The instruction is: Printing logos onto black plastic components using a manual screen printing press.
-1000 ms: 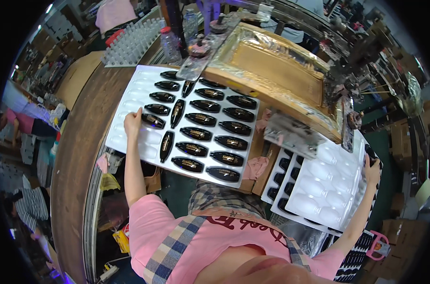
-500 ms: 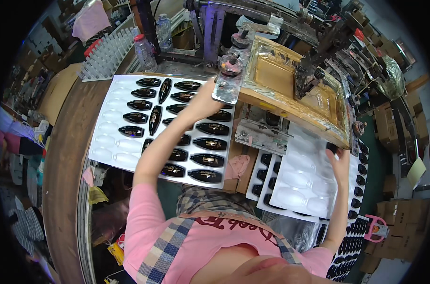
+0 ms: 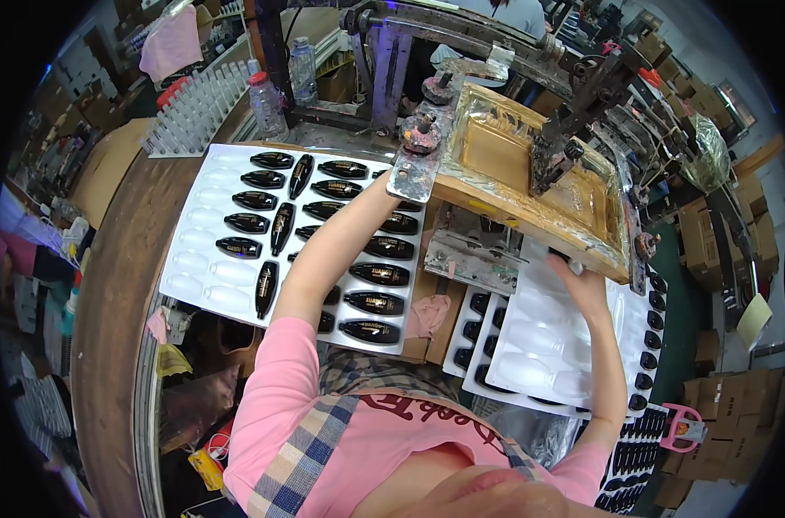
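Observation:
My left forearm (image 3: 341, 246) reaches over a white moulded tray (image 3: 182, 233) of glossy black bottle-shaped pieces (image 3: 380, 274) with gold print. The left hand disappears under a paint-smeared metal plate (image 3: 410, 179) at the corner of a wooden screen-printing frame (image 3: 496, 210), so its fingers are hidden. Beneath the frame's front edge, my right hand (image 3: 580, 285) is closed on a black bottle-shaped piece, mostly covered by fingers and frame. Below that hand lies a white moulded tray (image 3: 531, 332) with bare hollows. A metal fixture (image 3: 470, 261) sits under the frame.
More trays with black pieces (image 3: 472, 330) lie under the right-hand white tray. A pink cloth (image 3: 429, 316) lies between the tray groups. Clear bottles (image 3: 267, 108) and a rack of white pegs (image 3: 198, 112) stand at the back left. Cardboard boxes (image 3: 729, 419) are stacked at right.
My left hand has moved from over the left tray to under the frame. My right hand has shifted left with the black piece, closer to the fixture.

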{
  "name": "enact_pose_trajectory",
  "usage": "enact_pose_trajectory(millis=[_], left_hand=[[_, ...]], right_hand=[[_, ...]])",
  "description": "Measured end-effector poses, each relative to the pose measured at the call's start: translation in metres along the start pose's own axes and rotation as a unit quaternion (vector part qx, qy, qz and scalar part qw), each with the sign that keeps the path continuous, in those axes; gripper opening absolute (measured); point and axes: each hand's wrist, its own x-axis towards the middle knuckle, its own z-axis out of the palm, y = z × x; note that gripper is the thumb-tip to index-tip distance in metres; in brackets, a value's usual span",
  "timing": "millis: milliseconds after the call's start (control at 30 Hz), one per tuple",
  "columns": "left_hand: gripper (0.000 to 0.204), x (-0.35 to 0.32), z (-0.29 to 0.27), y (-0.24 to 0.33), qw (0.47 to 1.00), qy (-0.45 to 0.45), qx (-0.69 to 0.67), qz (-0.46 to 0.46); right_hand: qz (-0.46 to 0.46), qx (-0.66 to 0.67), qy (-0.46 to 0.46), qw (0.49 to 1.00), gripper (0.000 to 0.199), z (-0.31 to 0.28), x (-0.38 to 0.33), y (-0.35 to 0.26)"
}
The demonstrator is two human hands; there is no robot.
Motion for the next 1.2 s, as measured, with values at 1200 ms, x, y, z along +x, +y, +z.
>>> enact_pose_trajectory(millis=[1200], left_hand=[[0.029, -0.319, -0.266, 0.028, 0.852, 0.384, 0.178, -0.308]], right_hand=[[-0.022, -0.097, 0.097, 0.990, 0.044, -0.027, -0.064, 0.016]])
